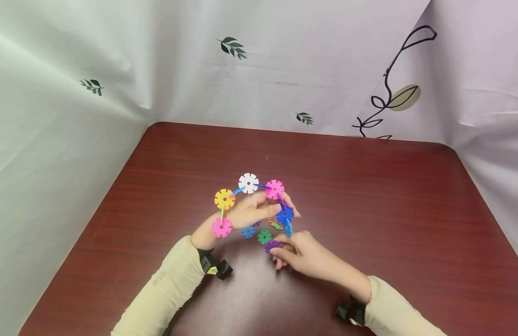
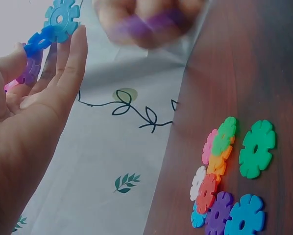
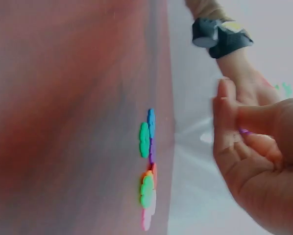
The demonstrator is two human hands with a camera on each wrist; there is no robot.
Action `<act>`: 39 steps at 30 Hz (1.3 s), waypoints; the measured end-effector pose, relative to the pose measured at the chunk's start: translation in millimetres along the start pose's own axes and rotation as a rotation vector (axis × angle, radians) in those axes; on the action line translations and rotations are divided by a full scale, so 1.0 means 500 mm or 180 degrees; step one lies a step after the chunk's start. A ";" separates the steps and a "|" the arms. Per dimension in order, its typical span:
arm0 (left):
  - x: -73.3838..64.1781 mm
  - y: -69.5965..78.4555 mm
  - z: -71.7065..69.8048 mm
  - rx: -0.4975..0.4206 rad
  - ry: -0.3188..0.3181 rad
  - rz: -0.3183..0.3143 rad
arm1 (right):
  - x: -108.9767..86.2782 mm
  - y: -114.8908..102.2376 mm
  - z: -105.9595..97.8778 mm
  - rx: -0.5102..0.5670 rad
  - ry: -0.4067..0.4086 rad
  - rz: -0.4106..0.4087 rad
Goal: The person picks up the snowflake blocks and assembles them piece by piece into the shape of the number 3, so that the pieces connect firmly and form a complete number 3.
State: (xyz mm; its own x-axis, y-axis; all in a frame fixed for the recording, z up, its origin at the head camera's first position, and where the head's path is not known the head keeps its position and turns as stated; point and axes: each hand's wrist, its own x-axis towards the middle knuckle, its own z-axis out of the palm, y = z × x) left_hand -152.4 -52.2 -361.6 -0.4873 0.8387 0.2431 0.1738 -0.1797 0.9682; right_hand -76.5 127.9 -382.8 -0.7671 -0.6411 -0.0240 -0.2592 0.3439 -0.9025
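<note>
My left hand [image 1: 250,212] grips a chain of notched plastic discs near its right end, with the thumb on a dark blue disc [image 1: 285,215]. A light blue disc [image 2: 61,19] ends the chain, standing just past the fingertips in the left wrist view. The rest arches over the hand and wrist through a pink disc [image 1: 275,189], a white disc [image 1: 248,183] and a yellow disc [image 1: 224,199], down to another pink disc [image 1: 221,227]. Below the light blue end, my right hand [image 1: 305,252] pinches a loose purple disc [image 1: 273,247] between thumb and fingers.
Loose discs lie on the dark red table [image 1: 368,196] under the hands: a green disc [image 2: 257,149], a blue disc [image 2: 245,215], a red disc [image 2: 207,194] and several others, some overlapping. A white patterned cloth [image 1: 284,60] hangs behind the table and at its sides.
</note>
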 end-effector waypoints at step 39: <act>0.007 -0.003 0.025 -0.0723 -0.0156 -0.0171 | -0.071 -0.014 -0.029 0.1252 0.0614 0.0006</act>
State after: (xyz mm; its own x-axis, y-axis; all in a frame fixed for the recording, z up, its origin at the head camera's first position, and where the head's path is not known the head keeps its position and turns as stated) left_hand -143.6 -42.7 -363.1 -0.4476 0.8731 0.1931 -0.0510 -0.2405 0.9693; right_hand -56.0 158.1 -369.5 -0.8726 -0.4879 0.0212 -0.0430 0.0335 -0.9985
